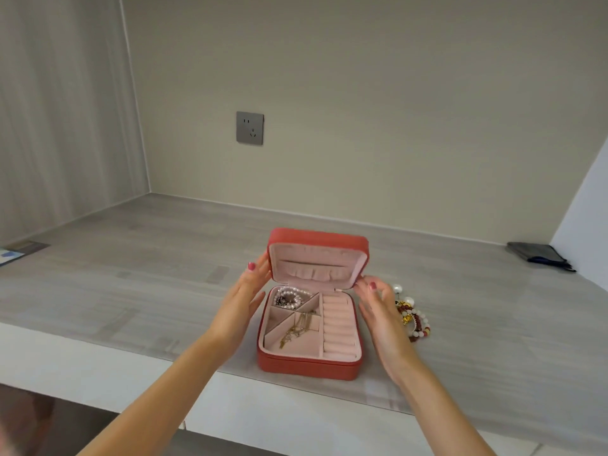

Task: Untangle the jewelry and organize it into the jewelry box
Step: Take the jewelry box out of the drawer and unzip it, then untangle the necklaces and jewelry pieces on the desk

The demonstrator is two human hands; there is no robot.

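Head view, hands apart flanking open jewelry box (309,368), beaded bracelets (415,319) behind right hand (378,311), wall socket (250,127).

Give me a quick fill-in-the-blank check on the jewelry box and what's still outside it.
1. The lid of the red jewelry box stands ____.
2. The pearl bracelet lies in the box's far-____ compartment.
3. The gold chain lies ____ the box.
4. The beaded jewelry on the counter lies to the ____ of the box.

Missing words: open; left; inside; right
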